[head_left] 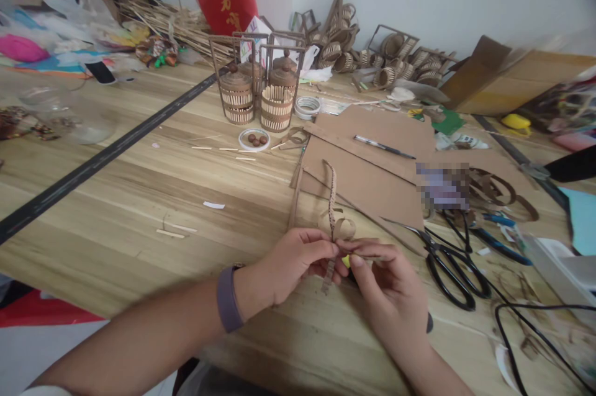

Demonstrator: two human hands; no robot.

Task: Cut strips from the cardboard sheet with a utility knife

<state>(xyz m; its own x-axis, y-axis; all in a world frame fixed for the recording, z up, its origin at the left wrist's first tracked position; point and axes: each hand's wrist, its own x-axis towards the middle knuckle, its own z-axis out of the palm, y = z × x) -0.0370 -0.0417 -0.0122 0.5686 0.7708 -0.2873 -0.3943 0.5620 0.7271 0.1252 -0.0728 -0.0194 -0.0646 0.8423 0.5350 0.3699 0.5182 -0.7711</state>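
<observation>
My left hand, with a purple band at its wrist, pinches a narrow brown notched strip. One end of the strip rises above the fingers, and a short piece hangs below them. Close beside it, my right hand is closed on a thin brown strip between thumb and fingers. The fingers partly hide where the strips meet. Just behind the fingertips lies a roll of tan tape or ribbon. Brown cardboard sheets lie beyond the hands, a pen on top.
Black-handled scissors and blue-handled pliers lie to the right. Small lidded baskets in frames stand at the back, near a tape ring with brown beads. An opened cardboard box sits at back right; black cable loops at front right.
</observation>
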